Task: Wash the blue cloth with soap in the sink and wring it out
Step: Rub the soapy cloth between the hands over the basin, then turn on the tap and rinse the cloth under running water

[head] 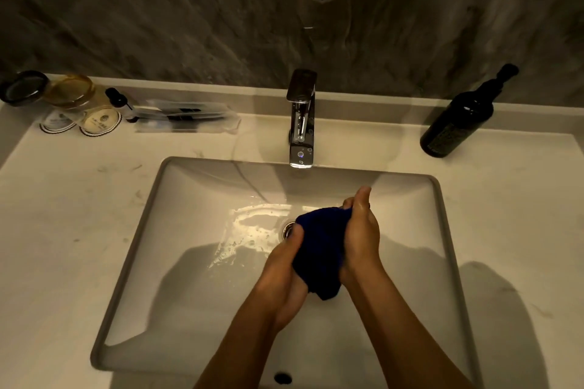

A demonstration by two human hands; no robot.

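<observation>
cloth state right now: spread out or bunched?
Bunched. The blue cloth is a crumpled wad pressed between the left hand and right hand, held above the sink basin.

We saw the blue cloth (319, 249), dark navy and bunched into a thick wad, held upright over the basin of the sink (196, 230), just right of the drain. It hung above the wet white bottom, its lower end drooping free. The sink was rectangular, grey-rimmed, with water pooled near the drain.
</observation>
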